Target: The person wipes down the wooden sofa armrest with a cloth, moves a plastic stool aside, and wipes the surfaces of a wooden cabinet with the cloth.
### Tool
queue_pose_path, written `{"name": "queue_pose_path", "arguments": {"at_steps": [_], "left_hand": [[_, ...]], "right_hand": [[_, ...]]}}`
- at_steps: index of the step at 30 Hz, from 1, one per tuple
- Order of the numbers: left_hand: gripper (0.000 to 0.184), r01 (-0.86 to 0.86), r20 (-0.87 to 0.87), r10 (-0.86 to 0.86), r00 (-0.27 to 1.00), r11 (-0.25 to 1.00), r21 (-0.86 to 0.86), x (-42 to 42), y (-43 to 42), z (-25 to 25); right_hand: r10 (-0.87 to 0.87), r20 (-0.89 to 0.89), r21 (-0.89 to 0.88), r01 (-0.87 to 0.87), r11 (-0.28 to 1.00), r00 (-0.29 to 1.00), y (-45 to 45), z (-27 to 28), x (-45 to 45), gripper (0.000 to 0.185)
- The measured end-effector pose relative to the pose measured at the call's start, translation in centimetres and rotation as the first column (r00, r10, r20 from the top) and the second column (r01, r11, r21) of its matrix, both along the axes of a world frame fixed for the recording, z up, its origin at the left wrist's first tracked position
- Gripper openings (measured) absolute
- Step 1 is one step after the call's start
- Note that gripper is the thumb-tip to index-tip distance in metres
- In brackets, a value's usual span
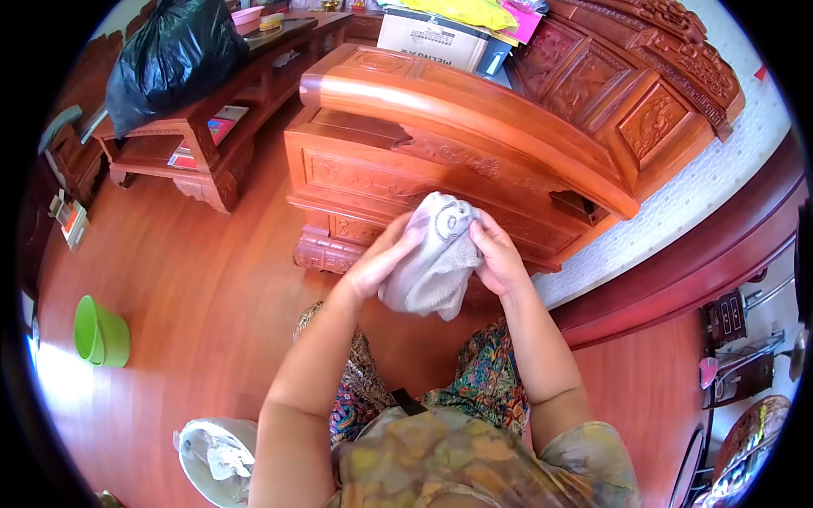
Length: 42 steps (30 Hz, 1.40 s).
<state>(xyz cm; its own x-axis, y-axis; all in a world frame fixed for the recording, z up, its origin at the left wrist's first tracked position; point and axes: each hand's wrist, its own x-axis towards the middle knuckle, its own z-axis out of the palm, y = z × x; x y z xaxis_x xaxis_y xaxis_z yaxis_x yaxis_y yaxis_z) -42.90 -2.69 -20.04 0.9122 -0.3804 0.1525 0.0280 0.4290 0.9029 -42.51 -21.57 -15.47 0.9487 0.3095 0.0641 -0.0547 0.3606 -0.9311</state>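
A bunched light grey cloth with a round printed or stitched design near its top hangs between my two hands, in front of my lap. My left hand grips its left side, with the fingers partly hidden behind the fabric. On the upper right edge, the thumb and fingers of my right hand pinch the cloth. Just beyond both hands stands the carved side of a reddish wooden bench, apart from the cloth as far as I can tell.
At the left are a green bucket and a lined waste bin. A black plastic bag sits on a low wooden table. A cardboard box rests on the bench. Wooden flooring surrounds me.
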Motion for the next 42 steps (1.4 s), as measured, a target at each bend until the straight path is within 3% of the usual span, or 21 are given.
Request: {"name": "queue_pose_path", "arguments": {"at_steps": [1,3,4,5,7,10,11,13,14,16,18,21,25,28,32,33,35,36,37,39,42], "left_hand": [[0.076,0.077,-0.046,-0.085,0.995,0.984,-0.162,-0.5,0.1,-1.1],[0.079,0.166,-0.284,-0.263,0.922,0.931,-0.325,-2.2,0.5,-2.4],[0.078,0.172,-0.305,-0.321,0.897,0.887,-0.429,-3.1,0.2,-2.9],[0.074,0.183,-0.329,-0.360,0.873,0.867,-0.463,-3.6,0.2,-3.5],[0.068,0.129,-0.374,-0.278,0.885,0.918,-0.376,-4.8,0.2,-4.0],[0.065,0.086,-0.283,-0.162,0.945,0.961,-0.264,-5.9,0.9,-4.1],[0.065,0.081,-0.275,-0.156,0.949,0.961,-0.266,-6.1,1.0,-4.0],[0.060,0.016,-0.239,-0.054,0.969,0.988,-0.156,-6.4,1.0,-3.5],[0.060,0.011,-0.228,-0.050,0.972,0.986,-0.167,-6.3,0.9,-3.7],[0.050,-0.104,-0.332,0.052,0.942,0.985,-0.138,-6.3,0.8,-4.2],[0.048,-0.192,-0.390,0.095,0.916,0.957,-0.219,-6.6,0.1,-4.2],[0.041,-0.379,-0.508,0.174,0.843,0.863,-0.333,-6.2,-0.8,-4.4],[0.035,-0.477,-0.474,0.289,0.832,0.810,-0.343,-4.4,-1.9,-2.9],[0.036,-0.578,-0.356,0.461,0.813,0.711,-0.401,-2.6,-3.0,-1.1],[0.029,-0.623,-0.169,0.610,0.774,0.686,-0.378,0.5,-5.1,1.8],[0.025,-0.628,-0.140,0.622,0.770,0.701,-0.339,1.3,-5.6,2.4],[0.022,-0.774,0.101,0.794,0.599,0.607,-0.179,4.2,-7.0,1.8],[0.031,-0.861,0.474,0.778,0.412,0.503,-0.077,5.1,-7.3,1.6],[0.036,-0.899,0.639,0.702,0.315,0.437,-0.038,5.6,-7.5,2.1],[0.044,-0.973,0.766,0.632,0.116,0.228,-0.040,7.2,-9.3,1.0],[0.043,-0.991,0.799,0.598,0.059,0.134,-0.027,9.3,-10.8,-0.6]], "right_hand": [[0.081,-0.093,0.071,-0.074,0.995,0.992,0.8,0.1,-0.3,0.029],[0.079,-0.156,0.098,-0.064,0.993,0.985,1.7,-1.2,-0.4,0.026],[0.056,-0.153,-0.045,-0.064,0.997,0.987,2.1,-2.0,-0.3,0.024],[0.037,-0.154,-0.186,-0.065,0.980,0.987,2.3,-2.8,-0.5,0.023],[-0.003,-0.200,-0.194,-0.037,0.980,0.980,2.8,-3.7,-0.8,0.021],[-0.082,0.122,-0.394,0.124,0.911,0.989,3.5,-4.1,-1.5,0.019],[-0.074,0.130,-0.396,0.120,0.911,0.989,3.6,-4.1,-1.4,0.019],[-0.037,0.446,-0.559,0.311,0.769,0.894,3.8,-3.4,-1.2,0.018],[-0.026,0.457,-0.564,0.312,0.765,0.889,3.8,-2.7,-1.3,0.018],[0.124,0.685,-0.687,0.579,0.440,0.718,3.4,-0.9,-1.6,0.017],[0.110,0.739,-0.637,0.635,0.436,0.665,2.2,0.1,-1.3,0.017],[0.006,0.889,-0.414,0.796,0.442,0.459,-0.7,3.6,-0.2,0.018],[0.017,0.980,-0.195,0.948,0.250,0.197,-6.5,8.8,3.3,0.019],[0.070,0.990,-0.130,0.980,0.151,0.120,-10.3,11.1,7.5,0.021],[-0.059,0.848,-0.516,0.846,0.133,0.526,-13.2,11.9,13.0,0.028],[-0.060,0.848,-0.515,0.845,0.144,0.527,-13.3,11.6,13.9,0.028],[0.016,0.765,-0.630,0.754,-0.187,0.644,-12.0,12.4,13.4,0.028],[-0.015,0.763,-0.638,0.751,-0.169,0.646,-12.0,12.3,13.4,0.028],[-0.018,0.758,-0.646,0.746,-0.160,0.652,-12.0,12.1,13.4,0.028],[0.015,0.824,-0.562,0.821,-0.098,0.566,-12.6,11.6,13.6,0.029],[-0.029,0.809,-0.587,0.806,-0.078,0.587,-12.6,11.9,13.4,0.029]]}}
